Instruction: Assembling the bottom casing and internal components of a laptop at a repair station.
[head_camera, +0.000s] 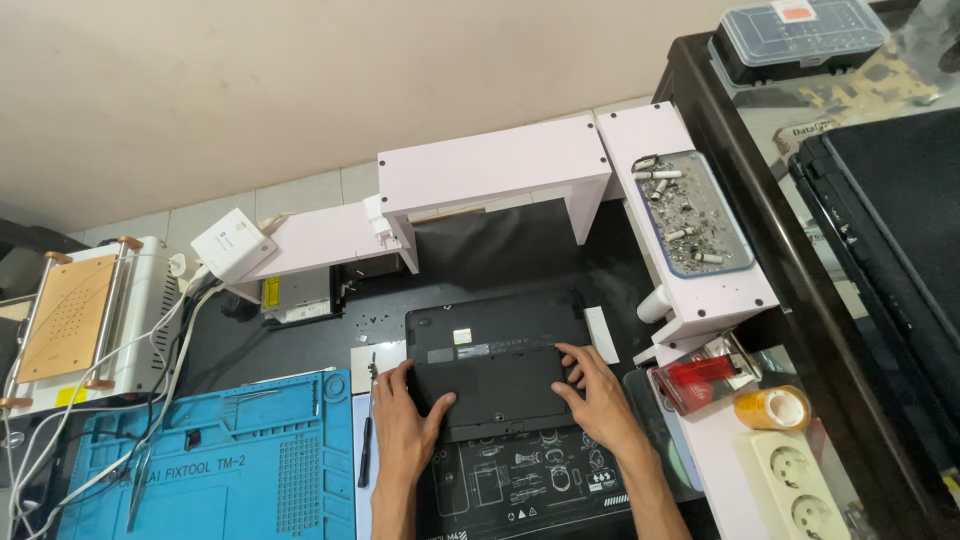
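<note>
A black laptop (497, 345) lies bottom side up on a dark printed work mat (520, 485). My left hand (405, 415) grips its near left corner, thumb on the base cover. On its near right part rests my right hand (598, 390), fingers spread flat on the cover and thumb at the front edge. Both hands press on the laptop base. A black screwdriver (366, 450) lies just left of my left hand.
A blue silicone repair mat (220, 460) lies at the near left, a heating plate machine (85, 315) with white cables beyond it. White shelves (500, 170) stand behind. An ash-filled tray (695, 215), lighter (695, 372), yellow tape roll (772, 407) and power strip (795, 480) sit right.
</note>
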